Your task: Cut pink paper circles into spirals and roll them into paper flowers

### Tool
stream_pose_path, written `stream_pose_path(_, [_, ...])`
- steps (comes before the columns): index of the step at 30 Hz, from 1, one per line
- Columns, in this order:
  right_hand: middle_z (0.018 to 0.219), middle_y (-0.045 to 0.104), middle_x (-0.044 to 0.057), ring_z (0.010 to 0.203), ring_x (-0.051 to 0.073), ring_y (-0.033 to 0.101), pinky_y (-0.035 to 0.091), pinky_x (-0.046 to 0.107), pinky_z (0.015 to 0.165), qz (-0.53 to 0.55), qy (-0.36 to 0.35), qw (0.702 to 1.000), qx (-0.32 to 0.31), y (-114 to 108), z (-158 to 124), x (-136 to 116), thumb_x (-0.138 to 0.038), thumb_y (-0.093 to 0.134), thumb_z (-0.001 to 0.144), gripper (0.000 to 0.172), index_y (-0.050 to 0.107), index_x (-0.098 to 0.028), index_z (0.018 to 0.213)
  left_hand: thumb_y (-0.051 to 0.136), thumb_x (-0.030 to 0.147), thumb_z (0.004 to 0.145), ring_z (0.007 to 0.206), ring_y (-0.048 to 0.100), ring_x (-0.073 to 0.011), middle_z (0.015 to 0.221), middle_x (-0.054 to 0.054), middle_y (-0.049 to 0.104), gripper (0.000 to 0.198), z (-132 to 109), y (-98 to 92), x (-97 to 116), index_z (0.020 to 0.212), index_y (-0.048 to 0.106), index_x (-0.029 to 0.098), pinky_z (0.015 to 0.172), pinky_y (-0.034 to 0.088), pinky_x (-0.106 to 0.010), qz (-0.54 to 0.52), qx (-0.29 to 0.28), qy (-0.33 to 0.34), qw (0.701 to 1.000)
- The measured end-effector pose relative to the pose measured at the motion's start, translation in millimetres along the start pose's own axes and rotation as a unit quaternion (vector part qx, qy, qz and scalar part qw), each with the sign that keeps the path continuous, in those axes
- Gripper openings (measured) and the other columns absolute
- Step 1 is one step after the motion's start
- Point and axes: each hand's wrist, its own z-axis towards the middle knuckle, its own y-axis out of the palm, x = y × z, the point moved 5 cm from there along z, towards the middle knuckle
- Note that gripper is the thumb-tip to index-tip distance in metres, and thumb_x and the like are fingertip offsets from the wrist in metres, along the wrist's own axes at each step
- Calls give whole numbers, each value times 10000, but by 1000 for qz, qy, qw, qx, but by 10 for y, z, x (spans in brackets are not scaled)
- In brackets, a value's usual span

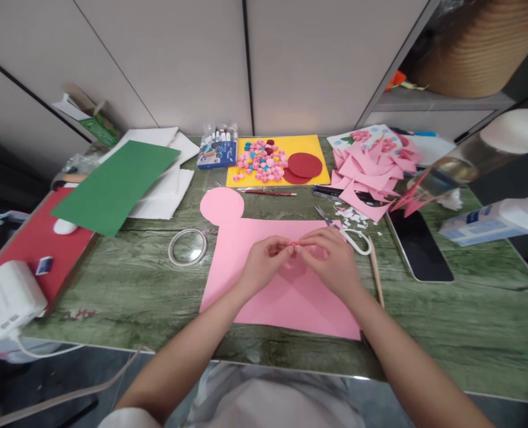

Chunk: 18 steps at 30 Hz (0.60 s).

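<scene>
My left hand (pixel 266 261) and my right hand (pixel 333 258) meet above a large pink paper sheet (pixel 264 303). Between their pinched fingertips is a small pink piece (pixel 294 244), mostly covered by the fingers, so its shape is unclear. A pink paper circle (pixel 222 206) lies at the sheet's upper left corner. White-handled scissors (pixel 357 242) rest just beyond my right hand, beside small white paper scraps (pixel 352 217). To the left of the sheet lies a roll of tape (pixel 187 247).
At the back, a yellow sheet (pixel 306 142) carries small pink and coloured balls (pixel 264 159) and dark red circles (pixel 305 165). Pink offcuts (pixel 366 172), a phone (pixel 420 245) and a bottle (pixel 496 220) are on the right. Green paper (pixel 116 184) and a white power adapter (pixel 12 300) lie left.
</scene>
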Motion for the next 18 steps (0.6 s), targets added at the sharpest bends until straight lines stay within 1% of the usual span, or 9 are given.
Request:
stream_pose_path(4, [754, 671, 32, 780, 188, 576, 429, 374, 762, -17, -12, 1000, -7, 24, -11, 15, -296, 623, 769, 119, 661, -200, 710, 637, 307, 712, 623, 583, -108, 707, -34, 645, 215, 8, -2, -14, 806, 636, 114, 628, 477, -245, 11, 5, -1, 1000])
stream_pose_path(11, [774, 669, 31, 813, 195, 566, 402, 391, 788, -47, -26, 999, -2, 26, -23, 15, -306, 599, 791, 136, 656, -198, 730, 635, 326, 713, 697, 600, -126, 773, -46, 661, 226, -7, -3, -10, 819, 647, 127, 672, 482, -257, 37, 25, 11, 999])
stream_pose_path(14, [786, 667, 30, 821, 195, 565, 396, 393, 795, -50, -22, 999, -5, 12, -21, 6, -304, 587, 798, 135, 650, -203, 735, 647, 326, 702, 722, 608, -137, 780, -51, 671, 233, -16, 2, 0, 824, 657, 128, 685, 477, -261, 18, 19, -4, 1000])
stream_pose_path(18, [796, 666, 25, 835, 193, 568, 387, 387, 810, -62, -21, 998, -10, 14, -30, -13, -313, 572, 809, 136, 641, -209, 754, 678, 303, 678, 726, 608, -139, 800, -62, 679, 247, -10, -7, -31, 845, 671, 121, 693, 467, -265, -43, 5, -34, 998])
